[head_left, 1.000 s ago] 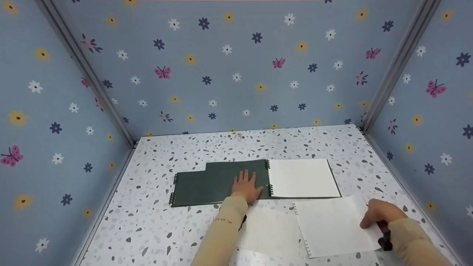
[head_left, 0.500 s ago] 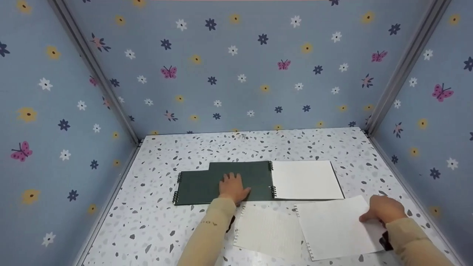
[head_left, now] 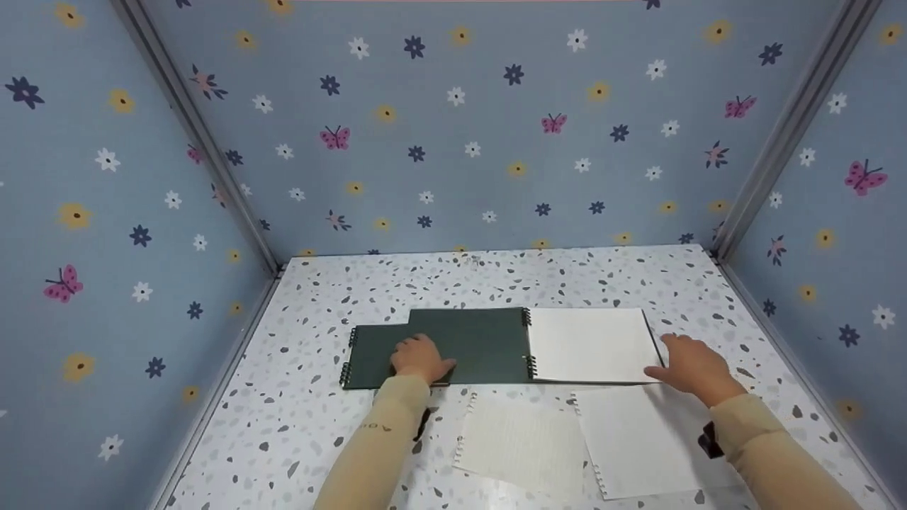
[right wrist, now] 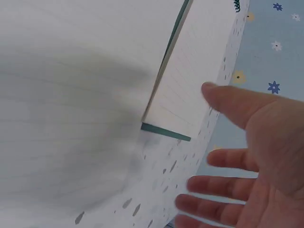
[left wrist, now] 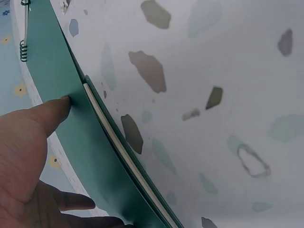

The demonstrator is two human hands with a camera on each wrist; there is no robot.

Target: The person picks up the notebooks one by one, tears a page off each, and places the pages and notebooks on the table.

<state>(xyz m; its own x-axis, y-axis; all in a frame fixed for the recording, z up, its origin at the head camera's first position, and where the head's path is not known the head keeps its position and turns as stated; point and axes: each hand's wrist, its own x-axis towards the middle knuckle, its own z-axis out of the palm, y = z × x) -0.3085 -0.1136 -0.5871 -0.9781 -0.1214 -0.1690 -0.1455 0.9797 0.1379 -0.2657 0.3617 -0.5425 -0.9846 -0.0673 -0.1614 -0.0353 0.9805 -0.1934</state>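
Observation:
A spiral notebook lies open, its white page [head_left: 592, 343] on the right and its dark green cover [head_left: 489, 347] folded out to the left. That cover overlaps a second dark green notebook [head_left: 368, 354], whose spiral is on its far left. My left hand [head_left: 419, 360] is over the overlap; in the left wrist view its thumb [left wrist: 59, 107] lies along the green surface, and some fingertips are cut off by the frame. My right hand [head_left: 698, 368] is beside the white page's right edge with fingers spread, holding nothing.
Two loose torn-out sheets lie on the near side: a cream one [head_left: 521, 443] and a white one [head_left: 631, 443], both with ragged punched left edges. The speckled table [head_left: 297, 304] is enclosed by flowered blue walls [head_left: 453, 127] at the back and sides.
My left hand has slid left across the green cover to the overlap. My right hand has let go of the white sheet and moved up beside the notebook page.

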